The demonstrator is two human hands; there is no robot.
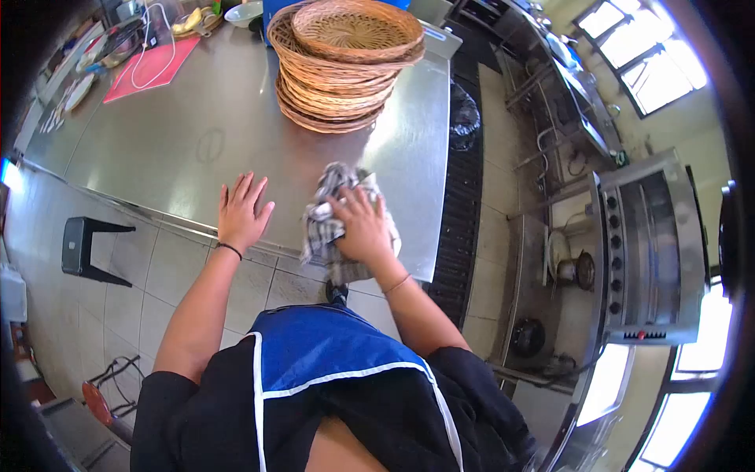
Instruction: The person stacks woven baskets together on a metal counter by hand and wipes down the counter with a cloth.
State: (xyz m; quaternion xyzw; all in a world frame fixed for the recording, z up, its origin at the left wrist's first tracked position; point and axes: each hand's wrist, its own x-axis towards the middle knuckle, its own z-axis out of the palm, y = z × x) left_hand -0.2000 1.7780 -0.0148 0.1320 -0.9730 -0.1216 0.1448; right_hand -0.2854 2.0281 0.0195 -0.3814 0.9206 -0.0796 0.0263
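My right hand (363, 228) presses a crumpled grey-and-white checked cloth (316, 228) onto the steel table (185, 138) near its front edge. Its fingers curve over the cloth, and part of the fabric hangs over the edge. To the left, my left hand (242, 214) lies on the table's front edge, fingers apart, holding nothing. Beyond both hands stands a stack of woven wicker baskets (338, 94), the top one facing up.
A pink mat (153, 71) with a white cable lies at the table's far left, near bowls and food. A black stool (79, 248) stands on the floor to the left. On the right are a dark floor grate (460, 197) and a steel oven (649, 252).
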